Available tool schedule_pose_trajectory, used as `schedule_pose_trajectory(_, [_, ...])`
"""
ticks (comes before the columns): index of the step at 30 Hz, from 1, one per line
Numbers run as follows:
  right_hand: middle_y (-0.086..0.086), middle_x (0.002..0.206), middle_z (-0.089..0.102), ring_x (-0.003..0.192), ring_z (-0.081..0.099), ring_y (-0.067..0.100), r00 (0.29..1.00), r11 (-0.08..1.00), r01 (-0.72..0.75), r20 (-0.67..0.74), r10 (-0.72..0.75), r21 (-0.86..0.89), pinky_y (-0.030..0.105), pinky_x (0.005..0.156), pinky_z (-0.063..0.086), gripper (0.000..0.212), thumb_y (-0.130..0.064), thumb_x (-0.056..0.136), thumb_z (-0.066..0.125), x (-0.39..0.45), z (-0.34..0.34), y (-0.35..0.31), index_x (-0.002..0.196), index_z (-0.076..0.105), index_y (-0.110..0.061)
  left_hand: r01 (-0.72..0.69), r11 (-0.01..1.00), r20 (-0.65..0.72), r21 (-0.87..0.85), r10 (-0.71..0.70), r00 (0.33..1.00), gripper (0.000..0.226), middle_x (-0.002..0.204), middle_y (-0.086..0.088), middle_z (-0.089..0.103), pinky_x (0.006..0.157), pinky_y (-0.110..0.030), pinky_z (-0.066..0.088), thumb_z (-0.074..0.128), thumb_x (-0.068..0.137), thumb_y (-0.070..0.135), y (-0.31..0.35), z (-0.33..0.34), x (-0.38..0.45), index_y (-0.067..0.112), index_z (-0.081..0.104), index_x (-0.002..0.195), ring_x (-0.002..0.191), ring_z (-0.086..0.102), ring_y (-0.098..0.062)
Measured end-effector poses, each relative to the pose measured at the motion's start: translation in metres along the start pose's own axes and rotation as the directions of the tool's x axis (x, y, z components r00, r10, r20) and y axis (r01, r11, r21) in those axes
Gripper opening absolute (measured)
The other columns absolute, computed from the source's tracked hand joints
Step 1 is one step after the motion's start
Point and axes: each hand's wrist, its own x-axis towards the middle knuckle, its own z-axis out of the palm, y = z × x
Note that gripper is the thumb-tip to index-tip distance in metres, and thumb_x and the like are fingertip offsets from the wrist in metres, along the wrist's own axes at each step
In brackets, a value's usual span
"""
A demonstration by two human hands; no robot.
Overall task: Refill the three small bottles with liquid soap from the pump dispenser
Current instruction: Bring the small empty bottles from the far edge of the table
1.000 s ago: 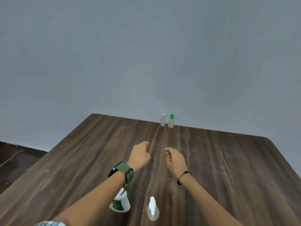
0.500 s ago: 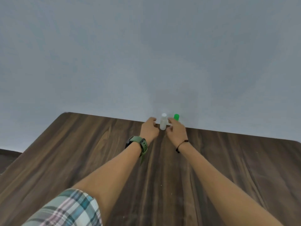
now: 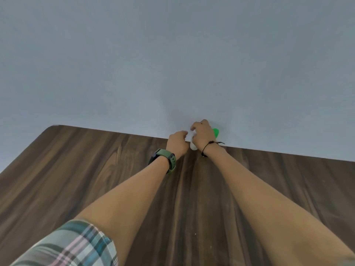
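Head view, the only one I have. Both arms reach far across the dark wooden table (image 3: 96, 179) to its back edge, where it meets the grey wall (image 3: 172, 54). My right hand (image 3: 202, 136) has its fingers curled round a small white bottle (image 3: 193, 145), of which I see only the lower body and a sliver near the fingertips; whether the bottle stands on the table or is lifted I cannot tell. The left hand (image 3: 177, 144) sits just beside it, fingers curled, knuckles toward me; I cannot tell whether it touches the bottle or holds anything. A green-capped bottle (image 3: 216, 133) peeks out behind the right hand, against the wall. Green watch (image 3: 167, 160) on left wrist, black cord bracelet (image 3: 208, 146) on right, plaid sleeve (image 3: 73, 246) at bottom left.
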Motion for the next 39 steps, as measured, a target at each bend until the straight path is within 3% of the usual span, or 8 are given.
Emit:
schedule_pose_trajectory(10, [0.011, 0.11, 0.063, 0.101, 0.057, 0.027, 0.998, 0.996, 0.06, -0.022, -0.058, 0.063, 0.032, 0.086, 0.042, 0.022, -0.007, 0.087, 0.047, -0.146, -0.034, 0.002, 0.106, 0.059, -0.008, -0.149, 0.976, 0.017, 0.157, 0.148, 0.989, 0.02, 0.094, -0.017, 0.068, 0.065, -0.028, 0.04, 0.045, 0.084, 0.001, 0.017, 0.022, -0.12, 0.003, 0.059, 0.097, 0.085, 0.061, -0.029])
schedule_pose_trajectory(14, [0.013, 0.105, 0.066, 0.099, 0.059, 0.029, 0.996, 0.997, 0.081, -0.048, -0.08, 0.019, 0.037, 0.084, 0.044, 0.02, -0.01, 0.086, 0.051, -0.245, -0.063, 0.013, 0.103, 0.061, -0.005, -0.222, 0.942, 0.172, 0.25, 0.183, 0.968, 0.017, 0.093, -0.02, 0.069, 0.069, -0.035, 0.046, 0.047, 0.084, 0.003, 0.047, 0.031, -0.206, -0.003, 0.062, 0.087, 0.09, 0.062, -0.035])
schedule_pose_trajectory(17, [0.013, 0.102, 0.067, 0.096, 0.06, 0.029, 0.994, 0.997, 0.078, -0.07, -0.078, -0.001, 0.037, 0.081, 0.045, 0.02, -0.012, 0.087, 0.051, -0.315, -0.084, 0.022, 0.101, 0.062, -0.004, -0.206, 0.944, 0.294, 0.259, 0.126, 0.947, 0.021, 0.098, -0.02, 0.068, 0.081, -0.038, 0.051, 0.05, 0.084, 0.004, 0.074, 0.041, -0.264, -0.005, 0.065, 0.095, 0.094, 0.063, -0.032])
schedule_pose_trajectory(24, [0.013, 0.102, 0.068, 0.095, 0.061, 0.028, 0.995, 0.998, 0.055, -0.083, -0.052, 0.04, 0.036, 0.08, 0.046, 0.021, -0.012, 0.086, 0.053, -0.443, -0.101, 0.051, 0.104, 0.062, -0.005, -0.132, 0.949, 0.56, 0.288, -0.054, 0.827, 0.009, 0.06, -0.007, 0.048, 0.051, -0.026, 0.036, 0.049, 0.075, -0.005, 0.106, 0.073, -0.363, 0.001, 0.056, 0.074, 0.057, 0.047, -0.019])
schedule_pose_trajectory(27, [0.013, 0.106, 0.066, 0.1, 0.058, 0.029, 0.997, 0.995, 0.08, 0.002, -0.081, 0.062, 0.033, 0.082, 0.042, 0.021, -0.013, 0.087, 0.053, -0.477, -0.083, 0.058, 0.106, 0.06, -0.006, -0.027, 0.954, 0.612, 0.3, -0.17, 0.772, 0.018, 0.058, -0.008, 0.057, 0.046, -0.023, 0.047, 0.05, 0.078, -0.007, 0.093, 0.082, -0.38, 0.002, 0.059, 0.067, 0.043, 0.058, -0.012])
schedule_pose_trajectory(31, [0.01, 0.109, 0.06, 0.103, 0.052, 0.027, 0.989, 0.992, 0.124, 0.077, -0.125, 0.019, 0.031, 0.08, 0.037, 0.021, -0.013, 0.089, 0.047, -0.5, -0.063, 0.062, 0.107, 0.055, -0.006, 0.17, 0.954, 0.604, 0.248, -0.289, 0.743, 0.021, 0.09, -0.021, 0.068, 0.079, -0.03, 0.058, 0.046, 0.082, -0.012, 0.072, 0.092, -0.391, -0.01, 0.064, 0.094, 0.084, 0.07, -0.024])
schedule_pose_trajectory(34, [0.016, 0.107, 0.058, 0.099, 0.05, 0.031, 0.973, 0.975, 0.216, 0.092, -0.21, -0.055, 0.031, 0.076, 0.034, 0.022, -0.011, 0.091, 0.043, -0.509, -0.053, 0.059, 0.106, 0.054, 0.0, 0.175, 0.939, 0.552, 0.296, -0.318, 0.771, 0.022, 0.069, -0.012, 0.062, 0.057, -0.018, 0.056, 0.047, 0.082, -0.012, 0.07, 0.095, -0.4, 0.0, 0.06, 0.07, 0.069, 0.065, -0.019])
schedule_pose_trajectory(39, [0.015, 0.117, 0.054, 0.105, 0.046, 0.029, 0.953, 0.947, 0.292, 0.131, -0.275, -0.137, 0.029, 0.081, 0.033, 0.03, -0.011, 0.094, 0.036, -0.511, -0.048, 0.059, 0.119, 0.049, -0.001, 0.146, 0.913, 0.494, 0.38, -0.334, 0.803, 0.022, 0.083, -0.019, 0.069, 0.067, -0.023, 0.054, 0.047, 0.084, -0.007, 0.069, 0.103, -0.409, 0.005, 0.056, 0.068, 0.091, 0.07, -0.026])
